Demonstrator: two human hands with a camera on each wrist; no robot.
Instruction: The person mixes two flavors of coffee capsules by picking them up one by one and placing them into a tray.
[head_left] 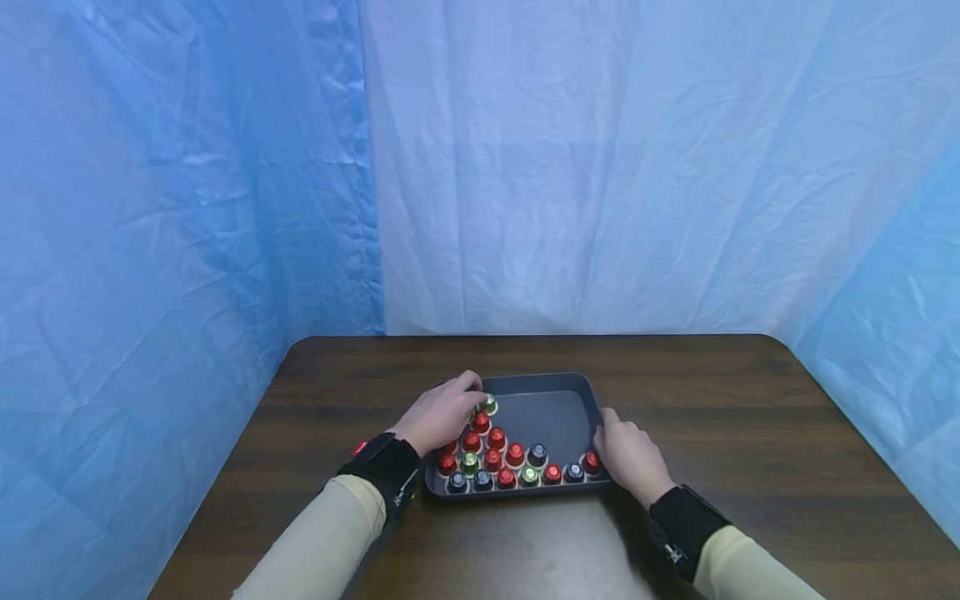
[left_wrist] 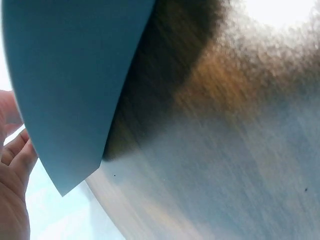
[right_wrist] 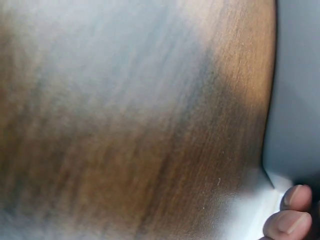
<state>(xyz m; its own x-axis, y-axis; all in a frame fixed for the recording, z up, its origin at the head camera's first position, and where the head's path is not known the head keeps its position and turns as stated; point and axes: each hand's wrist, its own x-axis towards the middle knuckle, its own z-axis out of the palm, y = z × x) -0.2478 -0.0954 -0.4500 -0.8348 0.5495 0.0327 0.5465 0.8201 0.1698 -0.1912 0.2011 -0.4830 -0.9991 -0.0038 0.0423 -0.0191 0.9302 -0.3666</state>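
Observation:
A dark grey rectangular tray [head_left: 543, 417] sits on the table, with red, green and dark blue coffee capsules along its left and near sides. My left hand [head_left: 444, 412] reaches over the tray's left side, its fingertips pinching a green coffee capsule [head_left: 490, 404] near the far left corner. Part of that capsule is hidden by the fingers. At the right edge, my right hand [head_left: 633, 454] grips the tray's rim, close to a red capsule [head_left: 591, 462]. The left wrist view shows the tray's outer wall [left_wrist: 75, 90] beside the left fingers [left_wrist: 22, 157]; right fingertips [right_wrist: 292, 222] appear below the tray's side [right_wrist: 297, 100].
The brown wooden table [head_left: 750, 433] extends around the tray. A small red object [head_left: 359, 447] lies left of the tray, partly behind the left wrist. Blue and white sheets [head_left: 585, 167] hang behind the table and at its sides.

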